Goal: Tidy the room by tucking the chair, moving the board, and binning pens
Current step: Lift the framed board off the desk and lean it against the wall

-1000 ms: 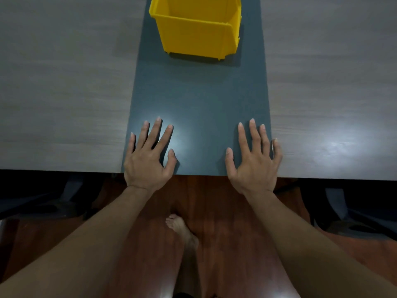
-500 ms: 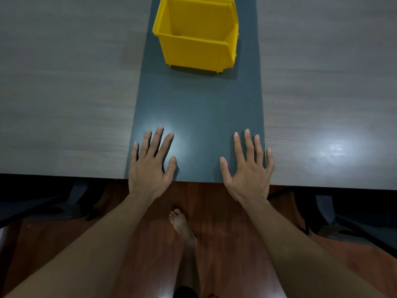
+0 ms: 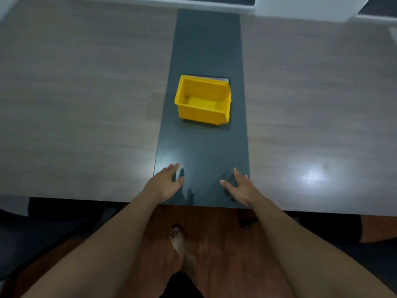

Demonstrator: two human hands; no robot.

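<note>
Head view, looking down; left hand (image 3: pixel 164 182) is seen at lower centre of the frame, over the near end of the dark strip (image 3: pixel 204 151) that runs up the middle of the table (image 3: pixel 86 93); fingers are stretched out and loose, nothing is held; right hand (image 3: pixel 240 188) is placed just to its right over the same strip, likewise spread and holding nothing; contact of either palm with the surface cannot be told; yellow bin (image 3: pixel 202 115) is stood on the strip at frame centre, well apart from both hands, open top up; bare foot (image 3: pixel 178 239) is seen on the reddish wood floor (image 3: pixel 219 233) at lower centre.
</note>
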